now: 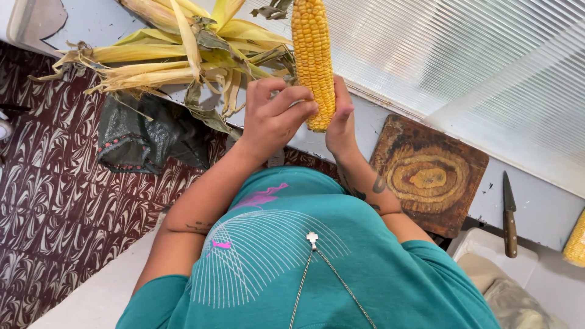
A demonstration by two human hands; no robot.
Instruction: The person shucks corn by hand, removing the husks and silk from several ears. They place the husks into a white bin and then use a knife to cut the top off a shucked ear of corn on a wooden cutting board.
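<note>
We see the left hand (274, 119) and the right hand (340, 125) both closed around the lower end of a yellow corn cob (313, 58), held upright above the bench (542, 210). Loose husks (183, 55) lie beyond the left hand; a wooden cutting board (429, 176) and knife (509, 213) sit past the right.

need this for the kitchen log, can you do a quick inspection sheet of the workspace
surface: grey counter along a ribbed white panel.
job's things: peeled yellow corn cob held upright; pile of husks at the counter's end.
clutter: round-grained wooden board, brown-handled knife, part of a second cob at the picture's edge.
grips: left hand and right hand both closed round the lower end of the cob.
cables: nothing seen.
surroundings: dark red swirl-patterned floor, dark bag under the husks.
</note>
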